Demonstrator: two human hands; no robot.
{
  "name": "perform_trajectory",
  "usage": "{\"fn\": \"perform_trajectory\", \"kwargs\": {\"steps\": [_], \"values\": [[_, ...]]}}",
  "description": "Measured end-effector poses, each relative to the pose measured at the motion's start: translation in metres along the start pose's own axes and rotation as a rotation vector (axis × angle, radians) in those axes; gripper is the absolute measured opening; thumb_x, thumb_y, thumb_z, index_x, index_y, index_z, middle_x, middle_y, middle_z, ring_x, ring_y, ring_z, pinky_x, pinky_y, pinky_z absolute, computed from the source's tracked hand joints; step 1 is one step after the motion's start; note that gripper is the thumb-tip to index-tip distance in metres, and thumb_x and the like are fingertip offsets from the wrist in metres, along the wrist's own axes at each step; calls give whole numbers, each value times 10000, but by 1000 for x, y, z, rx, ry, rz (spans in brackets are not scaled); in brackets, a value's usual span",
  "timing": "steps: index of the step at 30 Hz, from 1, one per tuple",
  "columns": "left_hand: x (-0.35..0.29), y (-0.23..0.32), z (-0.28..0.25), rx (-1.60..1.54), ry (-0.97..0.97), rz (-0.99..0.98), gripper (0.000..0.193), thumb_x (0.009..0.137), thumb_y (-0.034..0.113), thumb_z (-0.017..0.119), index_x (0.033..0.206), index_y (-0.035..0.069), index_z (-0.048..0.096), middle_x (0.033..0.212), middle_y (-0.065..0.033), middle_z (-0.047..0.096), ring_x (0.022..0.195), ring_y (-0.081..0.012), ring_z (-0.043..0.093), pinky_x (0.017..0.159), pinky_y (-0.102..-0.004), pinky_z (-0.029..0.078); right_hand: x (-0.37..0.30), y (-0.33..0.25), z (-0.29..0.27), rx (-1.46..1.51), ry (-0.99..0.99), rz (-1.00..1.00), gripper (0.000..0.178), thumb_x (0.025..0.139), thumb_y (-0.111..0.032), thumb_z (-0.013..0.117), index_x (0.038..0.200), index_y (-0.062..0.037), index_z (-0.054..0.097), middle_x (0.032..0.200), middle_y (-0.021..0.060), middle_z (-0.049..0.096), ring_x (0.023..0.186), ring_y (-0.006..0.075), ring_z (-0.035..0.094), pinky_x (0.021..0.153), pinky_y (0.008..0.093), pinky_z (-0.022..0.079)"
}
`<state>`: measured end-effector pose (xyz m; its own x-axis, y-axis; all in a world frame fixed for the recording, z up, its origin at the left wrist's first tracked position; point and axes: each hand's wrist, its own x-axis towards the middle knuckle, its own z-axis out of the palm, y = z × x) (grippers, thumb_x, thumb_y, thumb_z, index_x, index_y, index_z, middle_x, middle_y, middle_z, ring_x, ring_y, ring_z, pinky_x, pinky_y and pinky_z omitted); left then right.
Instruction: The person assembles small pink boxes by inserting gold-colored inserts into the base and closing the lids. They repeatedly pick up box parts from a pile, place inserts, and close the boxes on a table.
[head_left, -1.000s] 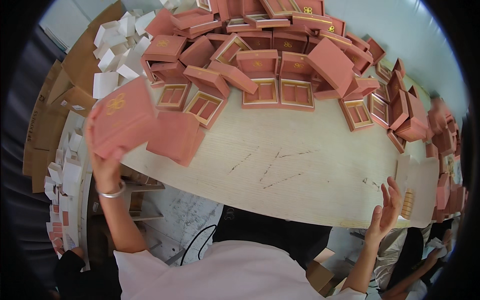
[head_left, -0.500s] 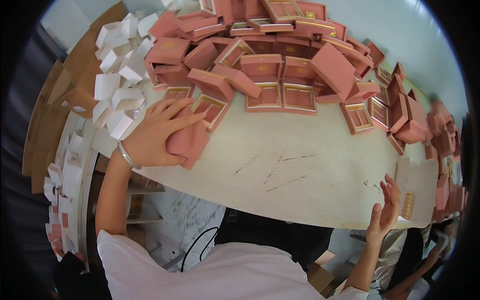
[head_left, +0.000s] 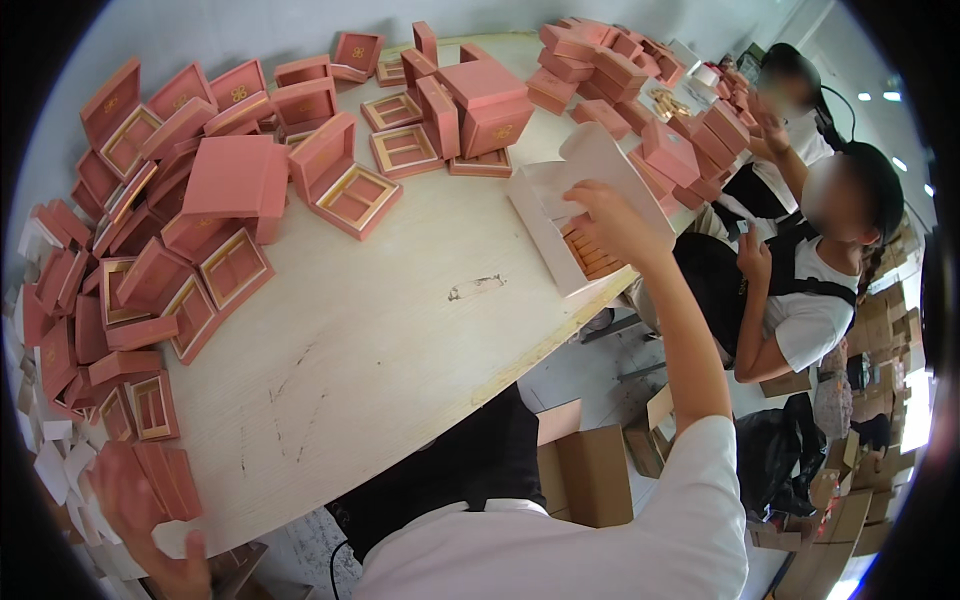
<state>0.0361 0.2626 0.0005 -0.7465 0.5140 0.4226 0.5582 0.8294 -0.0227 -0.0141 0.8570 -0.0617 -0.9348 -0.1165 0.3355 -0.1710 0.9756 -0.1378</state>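
Note:
At the lower left my left hand [head_left: 150, 525], slightly blurred, has its thumb spread away from its fingers. It is beside a closed pink box [head_left: 170, 482] on the table; whether they touch is unclear. On the right my right hand [head_left: 622, 222] reaches over an open white carton [head_left: 540, 235], its fingers extended and apart. Nothing shows in them. Inside the carton, partly under that hand, lies a row of small orange-tan pieces [head_left: 595, 256]. An open pink box with gold-edged compartments [head_left: 350, 195] stands left of the carton.
Many pink boxes [head_left: 225, 180], open and closed, are piled along the table's far and left sides. More pink boxes [head_left: 610, 85] are stacked at the far right. Two people [head_left: 815, 310] sit beyond the carton. Cardboard boxes [head_left: 595, 470] stand below the table's front edge.
The view has swung to the right. My left hand was over a pink box and is now spread beside it. My right hand has moved from the table's edge to over the white carton.

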Motion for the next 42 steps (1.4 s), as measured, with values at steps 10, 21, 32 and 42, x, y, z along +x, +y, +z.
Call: {"fn": "perform_trajectory", "kwargs": {"steps": [10, 21, 32, 42], "values": [[22, 74, 57, -532, -71, 42, 268, 727, 148, 614, 962, 23, 581, 1122, -176, 538, 1124, -400, 456, 970, -516, 335, 11, -18, 3, -122, 0, 144, 156, 796, -67, 534, 920, -22, 618, 837, 181, 622, 827, 361, 592, 722, 416, 462], [204, 100, 212, -397, -65, 51, 486, 766, 220, 657, 1186, 36, 496, 1233, -144, 480, 1230, -335, 368, 996, -409, 346, 6, -110, 24, 703, 192, 249, 198, 869, -95, 579, 1029, 18, 610, 806, 75, 649, 659, 106, 561, 592, 235, 442], [87, 151, 167, -464, -94, 218, 358, 687, 204, 695, 1002, 70, 587, 1070, -91, 526, 1066, -316, 458, 887, -431, 383, -39, -173, 26, 1946, -348, 545, 268, 879, -97, 548, 1129, -9, 511, 978, 100, 616, 805, 167, 600, 693, 281, 473], [65, 149, 140, -1682, -303, -443, 322, 875, 156, 557, 1132, -35, 526, 1062, -114, 592, 898, -153, 567, 777, -278, 453, -39, -210, 40, 1762, -462, 393, 316, 847, 23, 573, 1162, 15, 544, 1039, 70, 600, 883, 116, 570, 755, 250, 487]]}}
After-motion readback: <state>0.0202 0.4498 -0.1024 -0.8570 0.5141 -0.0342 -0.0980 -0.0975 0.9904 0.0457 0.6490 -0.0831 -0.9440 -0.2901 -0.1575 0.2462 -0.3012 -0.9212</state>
